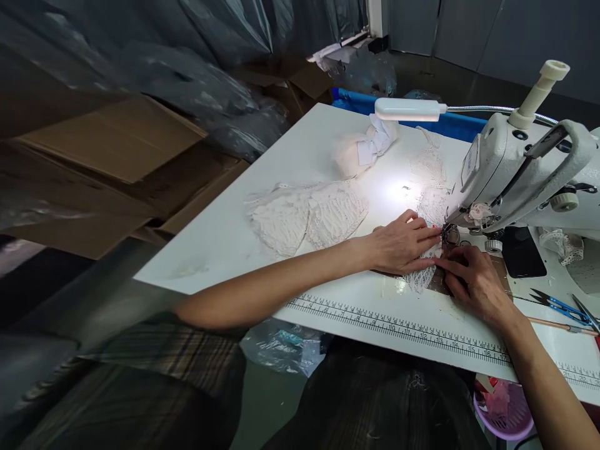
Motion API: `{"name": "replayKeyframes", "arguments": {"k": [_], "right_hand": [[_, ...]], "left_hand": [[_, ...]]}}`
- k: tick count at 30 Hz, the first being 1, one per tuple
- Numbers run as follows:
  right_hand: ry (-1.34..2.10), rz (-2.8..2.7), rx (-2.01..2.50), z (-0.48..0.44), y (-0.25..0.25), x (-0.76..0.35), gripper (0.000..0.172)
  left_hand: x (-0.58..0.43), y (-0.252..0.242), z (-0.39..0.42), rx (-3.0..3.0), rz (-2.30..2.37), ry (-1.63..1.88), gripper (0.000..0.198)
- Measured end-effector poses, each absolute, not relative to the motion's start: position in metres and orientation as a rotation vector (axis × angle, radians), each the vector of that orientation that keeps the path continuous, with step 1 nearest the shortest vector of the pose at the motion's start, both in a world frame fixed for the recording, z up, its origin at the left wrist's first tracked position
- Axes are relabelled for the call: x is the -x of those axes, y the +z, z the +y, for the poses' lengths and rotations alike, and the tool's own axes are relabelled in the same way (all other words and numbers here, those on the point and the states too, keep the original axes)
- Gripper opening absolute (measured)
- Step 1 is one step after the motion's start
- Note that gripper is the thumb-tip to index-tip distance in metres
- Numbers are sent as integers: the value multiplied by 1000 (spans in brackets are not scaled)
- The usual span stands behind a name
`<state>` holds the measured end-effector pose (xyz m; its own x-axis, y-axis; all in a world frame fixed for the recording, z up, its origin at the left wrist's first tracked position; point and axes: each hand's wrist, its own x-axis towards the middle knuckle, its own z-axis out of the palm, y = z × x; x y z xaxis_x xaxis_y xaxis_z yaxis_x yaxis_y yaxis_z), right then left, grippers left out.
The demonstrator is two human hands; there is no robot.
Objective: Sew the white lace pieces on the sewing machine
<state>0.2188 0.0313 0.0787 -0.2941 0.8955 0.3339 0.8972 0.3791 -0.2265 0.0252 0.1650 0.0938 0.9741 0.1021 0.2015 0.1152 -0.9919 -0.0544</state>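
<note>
A strip of white lace [424, 272] lies under the needle of a white sewing machine [520, 175] on the white table [300, 162]. My left hand [403, 244] rests flat on the lace, fingers stretched toward the presser foot [450, 234]. My right hand [473, 278] sits just in front of the foot, fingers bent and pressing the lace's near edge down. Both hands touch the lace.
A pile of lace pieces [307, 215] lies left of my hands, with a white fabric bundle [363, 150] behind. A lamp [407, 109] shines on the table. A black phone [522, 250], blue snips [560, 305] and a printed ruler strip [398, 325] are near. Cardboard boxes [117, 162] stand at left.
</note>
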Motion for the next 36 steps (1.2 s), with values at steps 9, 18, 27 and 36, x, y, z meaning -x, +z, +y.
{"name": "replayKeyframes", "arguments": {"k": [9,18,27,36], "right_hand": [[58,-2217,1546,32,79,-220,38],[70,-2197,1567,32,79,-220,36],[41,-2165,1505,35,79,-220,35],[-31,-2225,1451,37,82,-224,32]], "left_hand": [[-25,84,162,3111,-281,-377,45],[-28,84,159,3105,-322,-329,44],[-32,86,154,3031,-346,-338,44],[-30,80,151,2997,-377,-509,38]]}}
